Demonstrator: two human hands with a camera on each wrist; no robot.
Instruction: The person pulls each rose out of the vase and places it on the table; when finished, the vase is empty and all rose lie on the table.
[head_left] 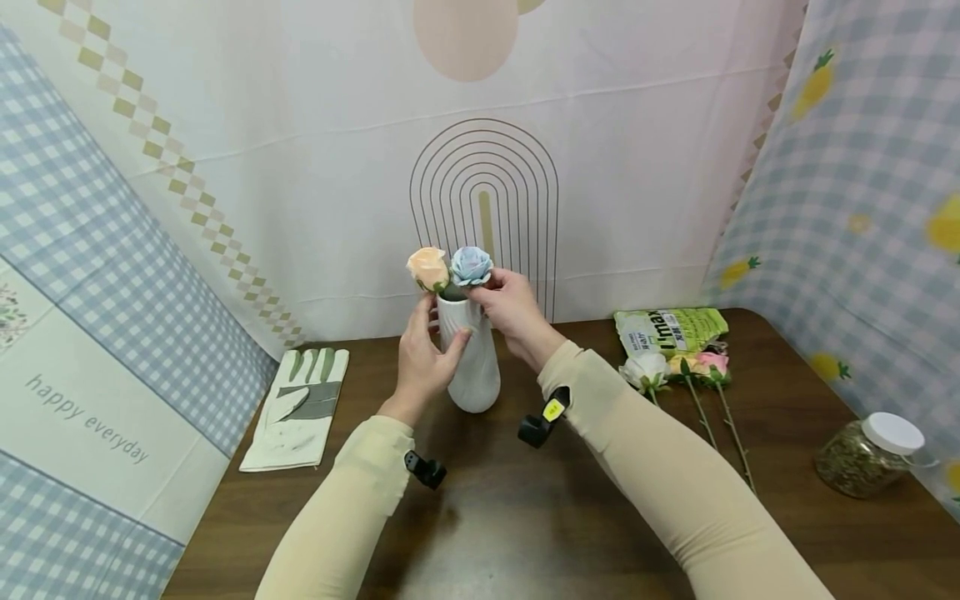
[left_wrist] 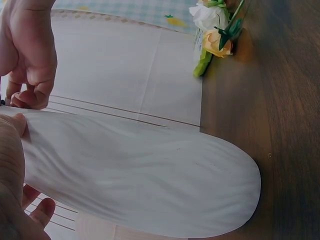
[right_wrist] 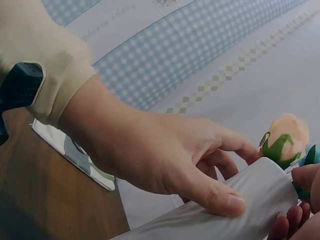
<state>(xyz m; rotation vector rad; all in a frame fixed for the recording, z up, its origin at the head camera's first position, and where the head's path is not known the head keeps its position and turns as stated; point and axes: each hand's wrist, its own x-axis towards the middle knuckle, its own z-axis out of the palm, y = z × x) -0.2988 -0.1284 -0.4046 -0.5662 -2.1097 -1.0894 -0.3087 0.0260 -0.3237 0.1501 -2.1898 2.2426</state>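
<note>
A white ribbed vase stands upright on the table in the head view. My left hand grips it near the top, thumb on the front and fingers around the far side. A peach rose rises from the mouth on the left, close to the left fingertips. My right hand pinches a blue rose just under its bloom, at the rim's right. In the right wrist view the left thumb lies along the vase, and the blue bloom is mostly hidden at the edge.
On the right lie white, yellow and pink roses before a green bag. A white-lidded jar stands at the right edge. A white-and-grey glove lies to the left. Patterned cloth hangs behind the table.
</note>
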